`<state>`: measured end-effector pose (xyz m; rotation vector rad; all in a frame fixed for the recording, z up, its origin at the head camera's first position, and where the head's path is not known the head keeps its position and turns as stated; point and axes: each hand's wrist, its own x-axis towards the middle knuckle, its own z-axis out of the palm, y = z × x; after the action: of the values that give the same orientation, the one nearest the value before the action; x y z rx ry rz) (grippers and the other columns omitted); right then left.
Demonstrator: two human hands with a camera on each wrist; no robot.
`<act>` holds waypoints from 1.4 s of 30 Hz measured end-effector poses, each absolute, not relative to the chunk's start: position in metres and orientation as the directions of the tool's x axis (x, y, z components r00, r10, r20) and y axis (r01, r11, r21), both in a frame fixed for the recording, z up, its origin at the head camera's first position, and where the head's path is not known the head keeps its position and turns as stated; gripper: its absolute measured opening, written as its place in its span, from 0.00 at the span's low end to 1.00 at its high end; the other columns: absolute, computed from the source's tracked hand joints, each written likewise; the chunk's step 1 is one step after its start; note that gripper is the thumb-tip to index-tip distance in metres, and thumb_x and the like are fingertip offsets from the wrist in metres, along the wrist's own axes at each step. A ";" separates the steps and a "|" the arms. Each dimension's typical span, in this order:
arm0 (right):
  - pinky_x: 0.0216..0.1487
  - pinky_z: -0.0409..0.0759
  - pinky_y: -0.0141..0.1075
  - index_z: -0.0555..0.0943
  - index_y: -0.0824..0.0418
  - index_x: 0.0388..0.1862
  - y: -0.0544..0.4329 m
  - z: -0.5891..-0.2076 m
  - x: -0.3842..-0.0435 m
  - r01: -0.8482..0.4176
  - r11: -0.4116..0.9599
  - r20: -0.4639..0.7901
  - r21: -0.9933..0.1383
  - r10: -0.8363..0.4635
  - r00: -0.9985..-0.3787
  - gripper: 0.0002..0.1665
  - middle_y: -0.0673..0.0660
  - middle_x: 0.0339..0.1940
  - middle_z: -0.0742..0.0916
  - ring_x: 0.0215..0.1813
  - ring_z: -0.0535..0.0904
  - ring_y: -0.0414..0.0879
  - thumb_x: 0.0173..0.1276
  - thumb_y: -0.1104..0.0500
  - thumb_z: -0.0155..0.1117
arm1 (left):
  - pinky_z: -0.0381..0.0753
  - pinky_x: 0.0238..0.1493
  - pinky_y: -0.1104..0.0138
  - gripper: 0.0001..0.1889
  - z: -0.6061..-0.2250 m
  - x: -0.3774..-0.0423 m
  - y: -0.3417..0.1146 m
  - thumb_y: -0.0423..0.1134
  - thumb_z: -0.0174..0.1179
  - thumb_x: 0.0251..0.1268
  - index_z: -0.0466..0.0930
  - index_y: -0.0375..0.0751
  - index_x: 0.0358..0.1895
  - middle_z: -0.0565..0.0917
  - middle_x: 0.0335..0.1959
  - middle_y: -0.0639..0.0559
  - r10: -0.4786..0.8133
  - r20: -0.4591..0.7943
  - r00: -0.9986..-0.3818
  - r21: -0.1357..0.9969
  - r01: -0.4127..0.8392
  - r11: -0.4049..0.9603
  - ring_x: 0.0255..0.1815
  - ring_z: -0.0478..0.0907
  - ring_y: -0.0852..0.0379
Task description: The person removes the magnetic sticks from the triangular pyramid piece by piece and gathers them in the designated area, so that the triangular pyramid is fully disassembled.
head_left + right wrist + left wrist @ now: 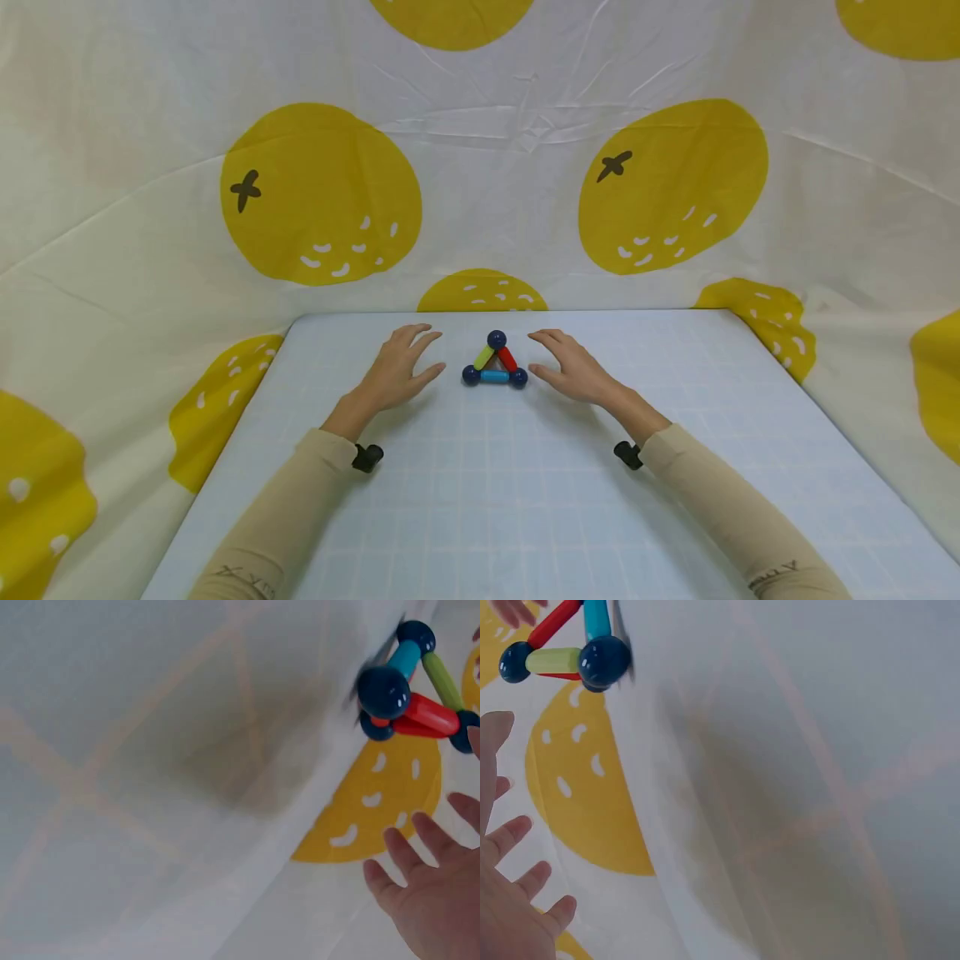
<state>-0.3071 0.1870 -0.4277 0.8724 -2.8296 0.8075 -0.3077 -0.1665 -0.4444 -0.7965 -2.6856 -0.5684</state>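
A small pyramid of magnetic rods and balls (pixel 494 377) stands on the table between both hands. Its dark blue top ball (pixel 497 339) joins a yellow-green rod (pixel 483 358) and a red rod (pixel 507 359). A light blue rod runs along the front base, with a dark blue ball at each end. Both wrist views reveal another dark ball and more red behind. My left hand (pixel 396 367) hovers to its left, fingers spread and relaxed, holding nothing. To the right, my right hand (pixel 573 367) mirrors it, palm toward the pyramid, fingers loosely extended and apart from it.
The pale blue gridded table (pixel 480 500) ends at a far edge just behind the pyramid. A white cloth with yellow fruit prints (pixel 502 208) hangs behind and along both sides. Dark wrist cameras (pixel 367 457) sit under the beige sleeves (pixel 292 508).
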 end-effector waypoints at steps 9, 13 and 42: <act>0.64 0.74 0.61 0.73 0.69 0.69 0.170 -0.434 -0.314 -0.486 0.582 0.243 -0.651 -0.447 -0.861 0.30 0.68 0.65 0.79 0.63 0.77 0.66 0.74 0.57 0.66 | 0.64 0.73 0.46 0.30 -0.444 -0.315 -0.145 0.51 0.61 0.75 0.68 0.46 0.75 0.69 0.73 0.46 0.372 0.310 -0.875 0.537 0.484 0.691 0.73 0.65 0.44; 0.63 0.76 0.57 0.75 0.70 0.66 0.162 -0.435 -0.317 -0.461 0.564 0.241 -0.685 -0.421 -0.874 0.28 0.67 0.61 0.82 0.60 0.79 0.63 0.72 0.58 0.67 | 0.69 0.70 0.45 0.29 -0.443 -0.319 -0.135 0.47 0.62 0.74 0.69 0.46 0.74 0.72 0.70 0.44 0.350 0.316 -0.882 0.627 0.471 0.621 0.70 0.69 0.40; 0.38 0.80 0.37 0.89 0.64 0.45 0.133 -0.449 -0.334 -0.401 0.600 0.229 -0.693 -0.344 -0.911 0.10 0.56 0.39 0.90 0.38 0.80 0.47 0.70 0.59 0.72 | 0.82 0.56 0.55 0.22 -0.438 -0.335 -0.070 0.48 0.65 0.72 0.81 0.38 0.61 0.84 0.52 0.45 0.332 0.302 -0.894 0.704 0.444 0.555 0.50 0.81 0.48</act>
<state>-0.3340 0.1328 -0.4492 0.6401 -2.7455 1.2163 -0.3345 -0.0699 -0.4381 -0.6646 -2.6496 -1.2573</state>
